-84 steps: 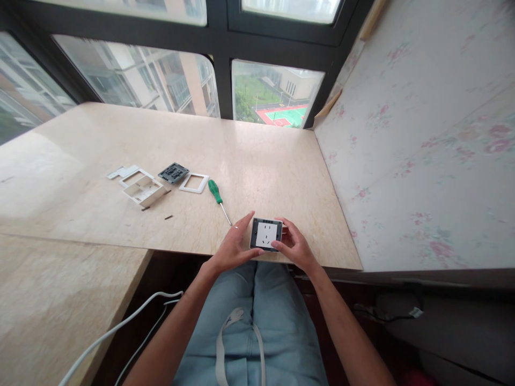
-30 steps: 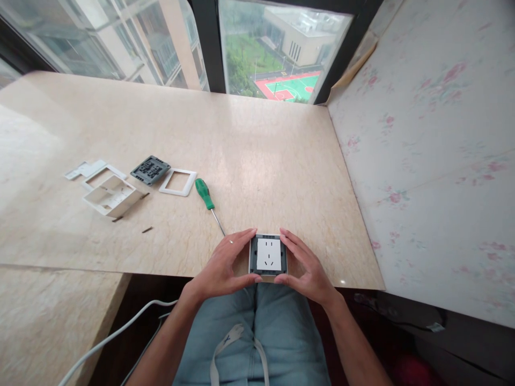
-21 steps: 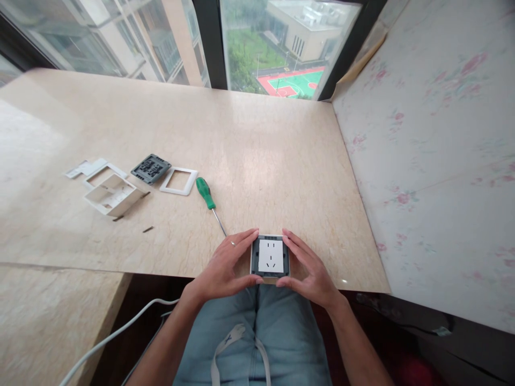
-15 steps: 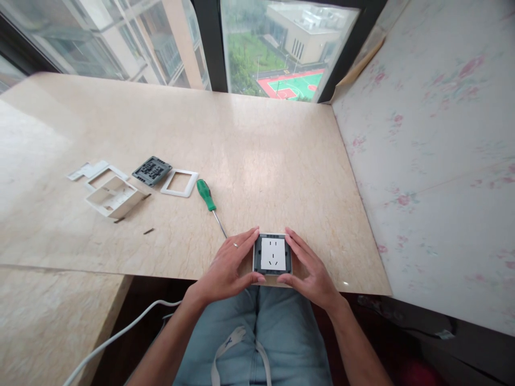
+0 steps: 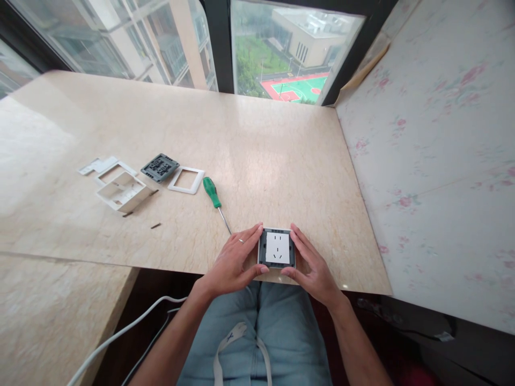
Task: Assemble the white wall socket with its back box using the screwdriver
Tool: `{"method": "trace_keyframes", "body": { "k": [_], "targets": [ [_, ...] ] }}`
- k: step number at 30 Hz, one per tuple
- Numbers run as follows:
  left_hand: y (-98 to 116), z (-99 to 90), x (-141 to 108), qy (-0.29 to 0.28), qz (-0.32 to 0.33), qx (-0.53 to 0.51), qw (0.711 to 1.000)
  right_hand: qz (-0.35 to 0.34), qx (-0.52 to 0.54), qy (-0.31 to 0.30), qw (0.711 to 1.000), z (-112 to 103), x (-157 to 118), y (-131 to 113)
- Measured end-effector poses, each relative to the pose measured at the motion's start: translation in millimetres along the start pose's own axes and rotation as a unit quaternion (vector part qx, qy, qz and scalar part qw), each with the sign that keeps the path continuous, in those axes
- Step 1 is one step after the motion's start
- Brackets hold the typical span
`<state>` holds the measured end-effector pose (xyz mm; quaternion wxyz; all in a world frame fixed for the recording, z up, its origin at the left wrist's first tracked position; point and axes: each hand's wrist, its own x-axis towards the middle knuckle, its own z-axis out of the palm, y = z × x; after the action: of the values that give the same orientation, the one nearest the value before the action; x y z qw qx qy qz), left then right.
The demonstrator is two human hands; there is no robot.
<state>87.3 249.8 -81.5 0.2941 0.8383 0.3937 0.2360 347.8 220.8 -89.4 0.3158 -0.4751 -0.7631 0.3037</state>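
A wall socket (image 5: 277, 247) with a white face and dark grey frame, set in a white box, sits near the counter's front edge. My left hand (image 5: 237, 260) grips its left side, fingertips at the far corner and thumb at the near one. On the opposite side my right hand (image 5: 314, 265) holds it the same way. A screwdriver (image 5: 212, 193) with a green handle lies beyond my left hand, its tip hidden behind the fingers.
To the left lie a white cover frame (image 5: 197, 182), a grey socket back plate (image 5: 160, 168), an open white box (image 5: 124, 199), a second white frame (image 5: 105, 177) and small dark screws (image 5: 155, 225). A floral wall (image 5: 434, 187) bounds the right side; windows stand behind. A white cable (image 5: 120, 328) hangs below left.
The camera view has shifted slightly, so the counter's things appear a little further right. Both hands keep their hold on the socket.
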Motion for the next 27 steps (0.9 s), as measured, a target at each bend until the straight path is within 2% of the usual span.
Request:
{"method": "trace_keyframes", "body": {
  "k": [27],
  "targets": [
    [-3.5,5.0,-1.0,0.010,0.000,-0.002,1.000,-0.004,0.021,0.015,1.000,2.4,-0.3,1.4]
  ]
}}
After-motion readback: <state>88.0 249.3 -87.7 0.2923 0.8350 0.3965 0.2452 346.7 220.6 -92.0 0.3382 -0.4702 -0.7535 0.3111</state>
